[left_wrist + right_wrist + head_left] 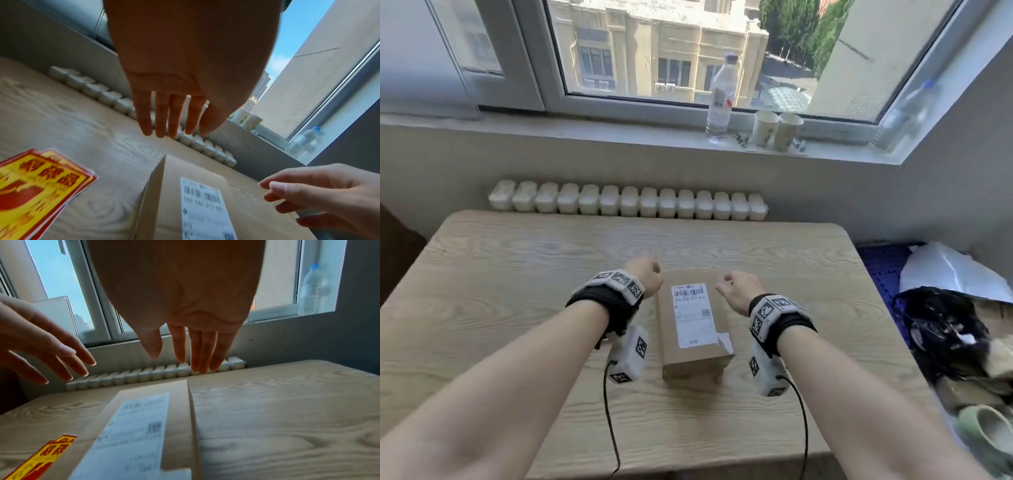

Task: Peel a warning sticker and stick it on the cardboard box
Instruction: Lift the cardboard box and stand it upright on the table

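Observation:
A brown cardboard box (693, 356) with a white shipping label (692, 313) lies in the middle of the wooden table (517, 274). My left hand (645, 277) hovers by the box's far left corner, fingers straight and holding nothing (172, 113). My right hand (736, 287) hovers at the far right corner, its fingers loosely spread and empty (189, 345). A small stack of red and yellow warning stickers (39, 186) lies flat on the table left of the box (41, 456). In the head view my left forearm hides the stickers.
A white radiator (626, 202) runs behind the table's far edge. On the windowsill stand a water bottle (720, 99), two paper cups (777, 130) and a second bottle (907, 116). Bags (955, 329) and a green slipper (986, 431) lie right of the table.

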The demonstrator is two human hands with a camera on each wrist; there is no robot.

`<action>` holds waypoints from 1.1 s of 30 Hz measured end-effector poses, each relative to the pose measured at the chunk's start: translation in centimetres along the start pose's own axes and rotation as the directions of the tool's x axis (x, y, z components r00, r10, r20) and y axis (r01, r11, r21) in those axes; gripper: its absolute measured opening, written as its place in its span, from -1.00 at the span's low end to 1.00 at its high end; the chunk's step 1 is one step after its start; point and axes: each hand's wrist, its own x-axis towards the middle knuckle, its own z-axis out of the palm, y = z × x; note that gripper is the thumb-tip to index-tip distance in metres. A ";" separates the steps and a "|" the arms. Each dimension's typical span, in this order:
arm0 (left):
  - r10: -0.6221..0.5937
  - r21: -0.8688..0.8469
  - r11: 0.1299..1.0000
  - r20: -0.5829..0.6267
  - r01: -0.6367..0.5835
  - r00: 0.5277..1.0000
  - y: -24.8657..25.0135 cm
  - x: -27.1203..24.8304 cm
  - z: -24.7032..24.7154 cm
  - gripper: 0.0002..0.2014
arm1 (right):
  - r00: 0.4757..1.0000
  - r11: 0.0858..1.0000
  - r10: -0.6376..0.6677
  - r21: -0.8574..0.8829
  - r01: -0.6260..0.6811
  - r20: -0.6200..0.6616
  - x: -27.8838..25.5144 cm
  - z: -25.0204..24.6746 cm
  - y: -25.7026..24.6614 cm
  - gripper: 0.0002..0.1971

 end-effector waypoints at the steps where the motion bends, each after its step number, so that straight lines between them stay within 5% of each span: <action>1: -0.018 -0.010 1.000 0.027 0.018 0.999 -0.4 0.4 0.7 -0.63 | 0.999 1.000 0.027 0.014 -0.027 0.023 0.1 0.4 0.3 -0.53; 6: -0.159 -0.131 0.974 0.178 0.184 0.971 -2.4 1.4 4.3 -0.90 | 0.991 0.992 0.074 0.096 -0.085 0.109 0.8 3.3 2.0 -0.56; 11: -0.227 -0.352 0.874 0.311 0.334 0.923 -3.0 1.6 7.0 -0.57 | 0.981 0.949 0.061 0.294 -0.114 0.182 1.6 5.5 3.3 -0.60; 18: -0.248 -0.495 0.757 0.388 0.428 0.888 -3.0 1.3 7.9 -0.67 | 0.977 0.887 0.039 0.443 -0.129 0.208 2.0 6.2 4.2 -0.65; 29: -0.185 -0.740 0.561 0.325 0.371 0.928 -0.4 0.9 3.7 -0.56 | 0.991 0.753 -0.011 0.653 -0.078 0.131 1.8 1.8 3.8 -0.32; 33: -0.197 -0.793 0.476 0.325 0.380 0.925 0.4 0.5 2.1 -0.38 | 0.993 0.648 -0.019 0.758 -0.075 0.114 1.9 0.8 2.9 -0.42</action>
